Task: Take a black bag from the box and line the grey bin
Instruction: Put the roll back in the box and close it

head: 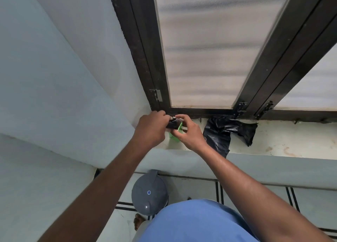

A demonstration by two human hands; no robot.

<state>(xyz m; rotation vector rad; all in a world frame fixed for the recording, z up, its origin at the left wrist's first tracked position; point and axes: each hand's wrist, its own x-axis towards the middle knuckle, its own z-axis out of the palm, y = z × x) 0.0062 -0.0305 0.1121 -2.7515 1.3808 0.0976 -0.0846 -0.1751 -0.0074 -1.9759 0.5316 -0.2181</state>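
Observation:
Both hands work at the window sill's left end. My left hand [152,128] pinches a small roll of black bags [172,124], wrapped partly in clear film. My right hand [189,132] grips the green box [175,135] that stands on the sill, and its fingers also touch the roll's other end. A loose black bag [224,132] lies spread on the sill just right of my hands, one end hanging over the edge. The grey bin [149,192], its domed lid shut, stands on the floor below, against the wall under the sill.
A dark-framed window with frosted panes [209,46] rises behind the white sill [291,141]. A pale wall [54,95] closes the left side. My blue shirt [197,223] and a bare foot [139,221] show beside the bin on the tiled floor.

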